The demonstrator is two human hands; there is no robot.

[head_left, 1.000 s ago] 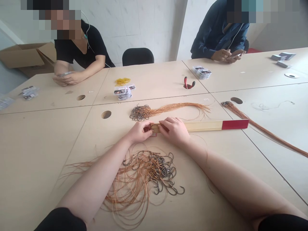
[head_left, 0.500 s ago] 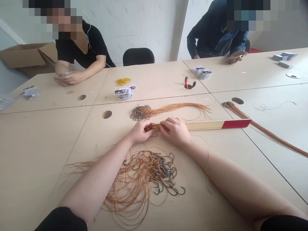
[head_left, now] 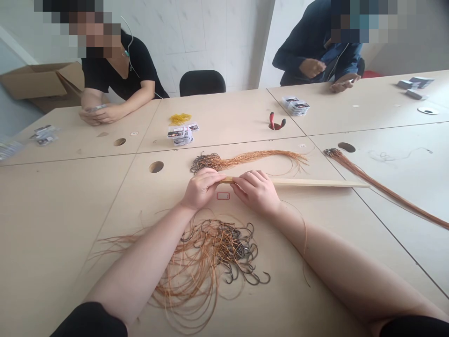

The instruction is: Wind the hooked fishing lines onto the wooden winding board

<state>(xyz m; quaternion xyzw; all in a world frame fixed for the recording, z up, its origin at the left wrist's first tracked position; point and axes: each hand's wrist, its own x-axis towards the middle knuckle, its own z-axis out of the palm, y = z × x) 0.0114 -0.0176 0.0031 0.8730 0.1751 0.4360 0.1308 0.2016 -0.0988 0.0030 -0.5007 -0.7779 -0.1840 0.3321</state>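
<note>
A long pale wooden strip (head_left: 312, 183) is held above the table, its narrow edge facing me. My left hand (head_left: 201, 188) grips its left end with closed fingers. Just to the right, my right hand (head_left: 257, 191) pinches the strip, thumb and fingers pressed together. A thin orange line (head_left: 304, 224) trails down past my right forearm; where it starts is hidden. Below my hands lies a tangled pile of dark fish hooks (head_left: 238, 248) tied to orange lines (head_left: 189, 285). Behind my hands rests a bundle of hooks (head_left: 205, 161) with its lines stretched to the right.
Another hook bundle (head_left: 333, 153) lies to the right. Red-handled pliers (head_left: 272, 120) stand in a table hole. Small printed packets (head_left: 180, 135) sit beside yellow pieces (head_left: 180, 119). Two people sit across the table (head_left: 52, 224), and a cardboard box (head_left: 35, 82) is behind.
Both hands have turned the wooden strip, so its face and red end no longer show, only the edge. My left hand has rolled over it. The person at right has raised a hand.
</note>
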